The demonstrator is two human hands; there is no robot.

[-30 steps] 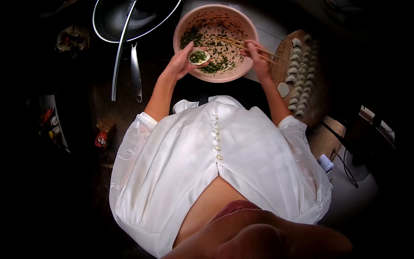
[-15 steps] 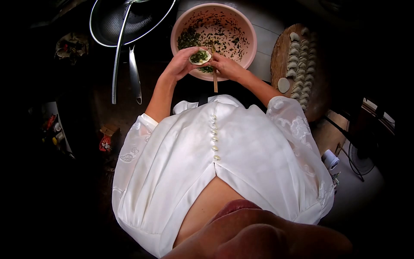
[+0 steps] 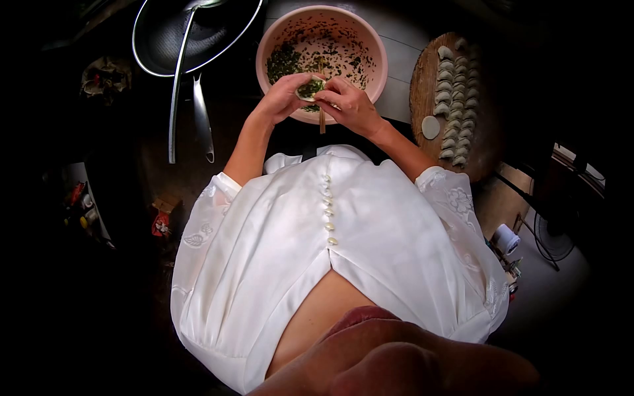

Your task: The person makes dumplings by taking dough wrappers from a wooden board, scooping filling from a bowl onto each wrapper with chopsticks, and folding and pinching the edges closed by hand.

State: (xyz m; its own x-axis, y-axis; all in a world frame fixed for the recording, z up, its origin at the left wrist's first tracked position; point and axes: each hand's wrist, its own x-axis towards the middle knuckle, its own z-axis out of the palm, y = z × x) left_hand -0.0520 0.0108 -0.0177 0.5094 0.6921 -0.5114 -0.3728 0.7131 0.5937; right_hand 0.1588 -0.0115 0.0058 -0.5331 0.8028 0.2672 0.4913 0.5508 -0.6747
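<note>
Over the near part of a pink bowl (image 3: 380, 72), my left hand (image 3: 281, 99) holds a round dough wrapper (image 3: 309, 88) with chopped green filling on it. My right hand (image 3: 350, 107) is closed at the wrapper's right edge, its thumb and fingers pinching there. Wooden chopsticks (image 3: 322, 122) stand in line with the bowl's near rim, partly hidden behind the hands. Green filling (image 3: 284, 61) lies in the bowl, mostly at the left, with bits stuck along the wall. Right of the bowl, a round wooden board (image 3: 426, 79) carries rows of folded dumplings (image 3: 444, 82) and one flat wrapper (image 3: 430, 127).
A dark wok (image 3: 158, 39) with a long metal-handled utensil (image 3: 177, 99) is at the upper left. Another metal handle (image 3: 202, 125) lies beside it. A white cylindrical container (image 3: 506, 239) and cables are at the lower right. A small red packet (image 3: 160, 223) lies at the left.
My right hand has come left from the bowl's right side to the wrapper. The chopsticks it held are now upright in view at the bowl's near rim, and its fingers are on the wrapper's edge.
</note>
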